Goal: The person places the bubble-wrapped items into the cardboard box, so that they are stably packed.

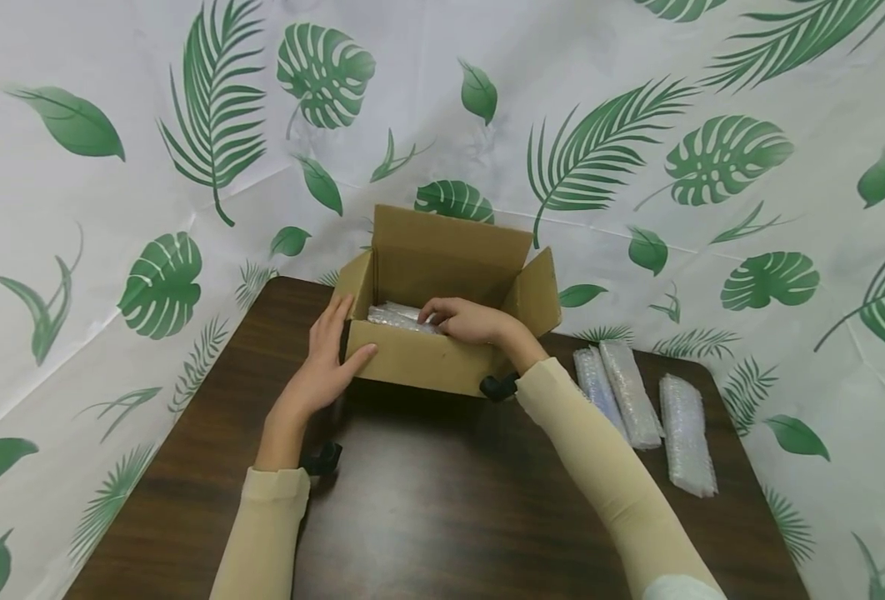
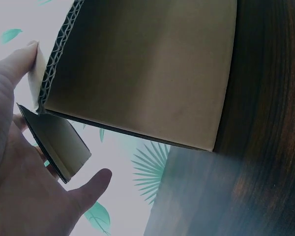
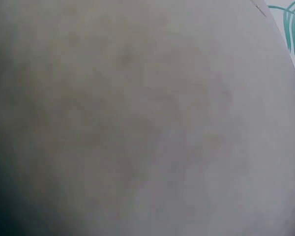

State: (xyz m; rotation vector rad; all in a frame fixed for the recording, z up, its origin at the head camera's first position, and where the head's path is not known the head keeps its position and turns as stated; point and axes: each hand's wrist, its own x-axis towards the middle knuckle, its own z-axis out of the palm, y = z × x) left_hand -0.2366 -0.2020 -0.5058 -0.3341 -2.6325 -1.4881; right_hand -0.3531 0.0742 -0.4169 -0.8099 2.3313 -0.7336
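Note:
An open cardboard box point(image 1: 427, 357) stands toward the back of the table, its flaps raised. Clear bubble-wrapped packets point(image 1: 397, 317) lie inside it. My left hand point(image 1: 327, 358) rests on the box's left front corner, thumb against the front wall and the other fingers, fairly straight, along the left side. The left wrist view shows that hand point(image 2: 29, 162) spread by a cardboard flap point(image 2: 64, 142). Over the front edge, my right hand point(image 1: 472, 322) reaches into the box with bent fingers touching the packets. Whether it pinches one is hidden. Pale, blurred cardboard point(image 3: 152, 118) fills most of the right wrist view.
Right of the box, several bubble-wrapped packets lie on the dark wooden table point(image 1: 412, 508): one bluish point(image 1: 598, 387), one beside it point(image 1: 632, 396), and another farther right point(image 1: 687, 435). A white leaf-patterned sheet point(image 1: 427, 75) hangs behind the table and at its sides.

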